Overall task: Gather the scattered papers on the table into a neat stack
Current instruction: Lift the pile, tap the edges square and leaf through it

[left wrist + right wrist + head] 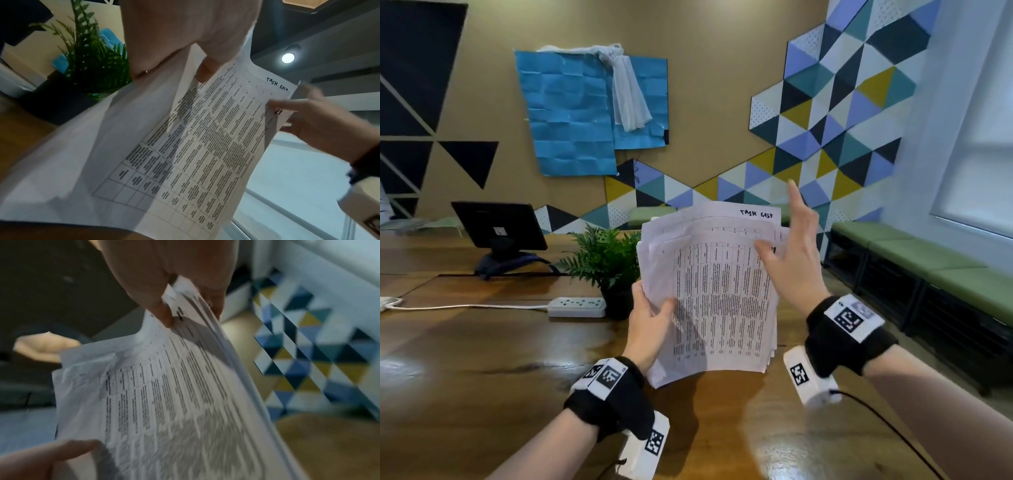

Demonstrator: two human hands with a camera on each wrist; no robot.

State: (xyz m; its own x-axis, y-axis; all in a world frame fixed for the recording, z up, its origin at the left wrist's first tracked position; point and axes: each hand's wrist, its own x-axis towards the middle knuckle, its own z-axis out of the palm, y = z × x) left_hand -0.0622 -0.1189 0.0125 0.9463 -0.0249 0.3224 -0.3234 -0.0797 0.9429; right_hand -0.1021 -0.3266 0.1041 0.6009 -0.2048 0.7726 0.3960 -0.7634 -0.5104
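Two hands hold one bundle of papers (717, 291) upright above the table (482, 359), its lower edge clear of the wood. Left hand (650, 320) grips the bundle's lower left edge, thumb curled over the front sheet and the fingers behind it; in the left wrist view the thumb (207, 68) presses the printed side. Right hand (789, 253) meets the upper right edge, thumb on the front sheet and, in the right wrist view, fingers (213, 298) behind the edge, so the sheets are pinched between them; the index finger points up, straight and free of the paper. Sheets are uneven: top edges are stepped, and left edges fan out. Front sheet carries a printed table; a rear sheet shows handwritten words at its top right corner. Behind the bundle, on the table, stands a plant (604, 257) in a dark pot, with a power strip (577, 306) just left of the pot and a monitor (498, 226) farther left. Both wrists wear black bands with white marker blocks.
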